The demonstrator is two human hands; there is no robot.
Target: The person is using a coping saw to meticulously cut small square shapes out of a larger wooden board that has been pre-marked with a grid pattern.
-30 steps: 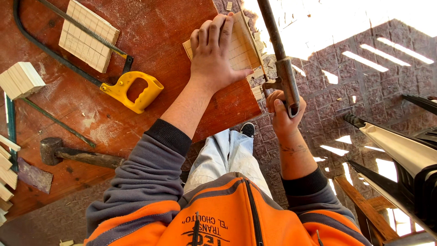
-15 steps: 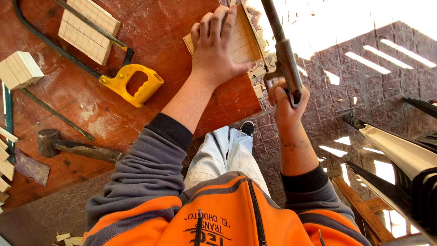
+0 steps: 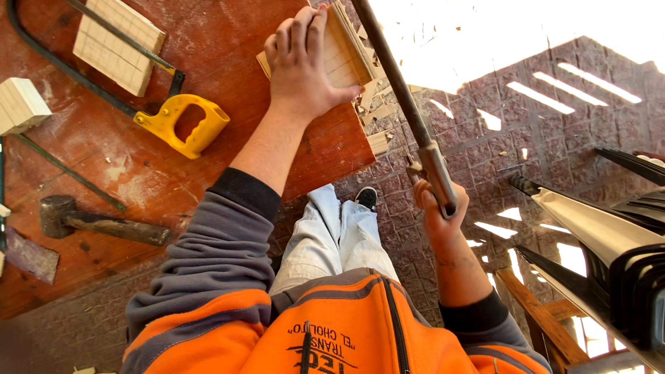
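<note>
Far left of the red-brown tabletop (image 3: pixel 208 83): a pale wood block (image 3: pixel 21 105) at the edge, a hammer (image 3: pixel 97 223) lying flat below it. Next, a hacksaw with a yellow handle (image 3: pixel 181 126), its frame laid across a gridded wood panel (image 3: pixel 119 43). Left arm, grey sleeve pushed up to mid-forearm, extends straight out over the tabletop. Left hand (image 3: pixel 301 66) is palm down, fingers (image 3: pixel 298 31) together and flat, thumb splayed right, pressing on a gridded wood piece (image 3: pixel 343 55) that sits at the tabletop's right edge. Not closed around it, only bearing down. Small offcuts (image 3: pixel 377 118) cluster just beside the edge on the brick paving (image 3: pixel 554 118). Right forearm is bent upward, wrist cocked. Right hand (image 3: pixel 436 208) is closed in a fist around the lower end of a long metal bar (image 3: pixel 402 104), which slants up-left, passing just beside the pressed piece. Whether the bar touches the wood cannot be told.
</note>
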